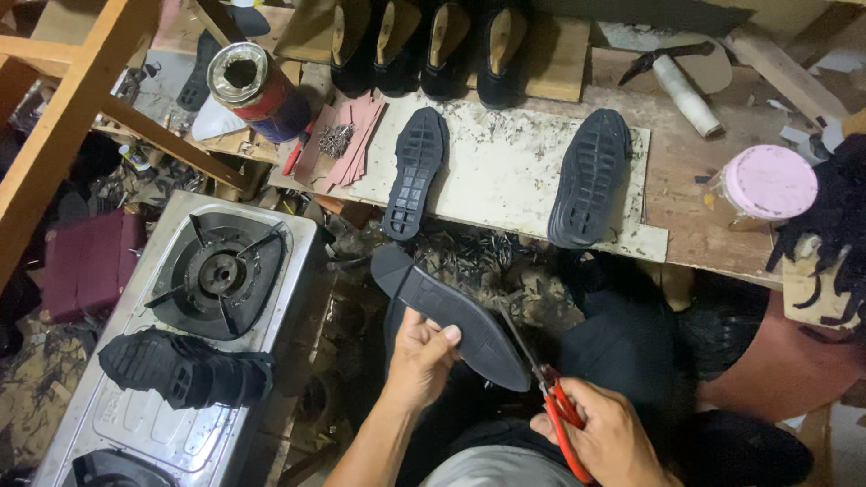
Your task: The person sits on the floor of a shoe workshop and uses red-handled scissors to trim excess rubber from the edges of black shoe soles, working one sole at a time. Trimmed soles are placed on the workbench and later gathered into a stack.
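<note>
The left hand (422,353) comes up from the lower middle of the view, forearm angled up and slightly right, wrist straight. Its fingers wrap the near edge of a dark sole (451,314), thumb lying on the upper face, so the grasp is firm. The sole is held in the air over the lap, tilted, its heel end up left and its toe end down right toward the other hand.

The right hand (609,437) sits low and right of centre, knuckles up, fingers clenched through the red handles of scissors (552,401). The blades point up and left and meet the sole's right edge near the toe end; whether they are cutting into the rim or only touching it is hard to tell, since the dark blades blend with the rubber.

Beyond the hands, a workbench (695,225) carries a pale board (505,162) with two more black soles lying tread up, one on the left (415,171) and one on the right (591,176). A jar with a pink lid (769,183) stands to the right of them. A gas stove (216,271) sits at the left, with a stack of soles (185,368) resting on its top, near the burner. A tin can (257,90) stands at the back left
</note>
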Demonstrator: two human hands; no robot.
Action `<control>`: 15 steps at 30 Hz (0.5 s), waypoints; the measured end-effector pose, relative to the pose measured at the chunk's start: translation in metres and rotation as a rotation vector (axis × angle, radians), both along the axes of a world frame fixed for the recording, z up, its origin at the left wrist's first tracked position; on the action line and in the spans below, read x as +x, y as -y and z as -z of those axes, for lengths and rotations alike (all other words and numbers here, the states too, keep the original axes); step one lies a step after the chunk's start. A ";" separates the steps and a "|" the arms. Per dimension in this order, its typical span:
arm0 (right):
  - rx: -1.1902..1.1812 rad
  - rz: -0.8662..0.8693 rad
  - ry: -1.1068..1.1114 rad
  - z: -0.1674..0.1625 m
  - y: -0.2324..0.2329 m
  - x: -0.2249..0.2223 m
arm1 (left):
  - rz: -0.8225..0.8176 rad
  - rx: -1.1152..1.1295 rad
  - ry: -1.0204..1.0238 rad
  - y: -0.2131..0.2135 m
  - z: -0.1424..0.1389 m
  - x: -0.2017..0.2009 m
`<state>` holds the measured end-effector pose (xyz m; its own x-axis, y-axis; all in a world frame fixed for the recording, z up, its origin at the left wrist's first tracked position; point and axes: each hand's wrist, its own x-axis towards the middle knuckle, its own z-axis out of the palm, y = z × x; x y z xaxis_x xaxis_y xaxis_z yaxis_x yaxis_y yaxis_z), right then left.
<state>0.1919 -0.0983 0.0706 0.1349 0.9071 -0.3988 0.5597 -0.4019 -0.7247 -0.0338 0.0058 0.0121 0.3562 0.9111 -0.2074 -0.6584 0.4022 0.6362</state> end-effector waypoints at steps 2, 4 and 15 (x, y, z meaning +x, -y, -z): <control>0.171 -0.077 0.061 -0.009 0.001 -0.001 | -0.026 0.084 -0.027 -0.001 0.006 -0.005; 0.243 -0.124 0.106 -0.014 0.000 -0.001 | -0.032 0.131 -0.073 0.001 0.012 -0.008; 0.318 -0.224 0.030 0.000 0.010 0.009 | 0.046 0.162 -0.096 0.008 0.021 -0.020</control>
